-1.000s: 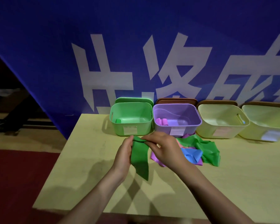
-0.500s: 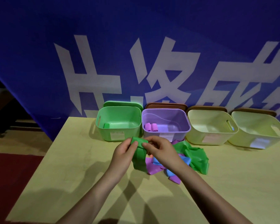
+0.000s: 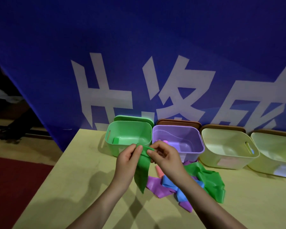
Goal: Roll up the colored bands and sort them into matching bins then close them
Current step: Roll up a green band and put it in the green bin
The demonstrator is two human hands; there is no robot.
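**Green band: roll just begun**

The green band (image 3: 143,169) now hangs longer, its top edge pinched between my left hand (image 3: 128,160) and right hand (image 3: 163,157), near the green bin (image 3: 129,129). Rolling has restarted, I judge.

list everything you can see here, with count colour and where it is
green band: 1, green, pinched at its top by both hands, hanging over the table
loose bands: pile, green, purple, blue, pink, on the table before the bins
green bin: 1, open, leftmost, one green roll inside
purple bin: 1, open, second from left, rolls inside
yellow bins: 2, pale yellow, open, right
lids: 4, one green, three brown, behind the bins
table: 1, pale yellow
banner: 1, blue, white characters, behind
left hand: pinches band
right hand: pinches band
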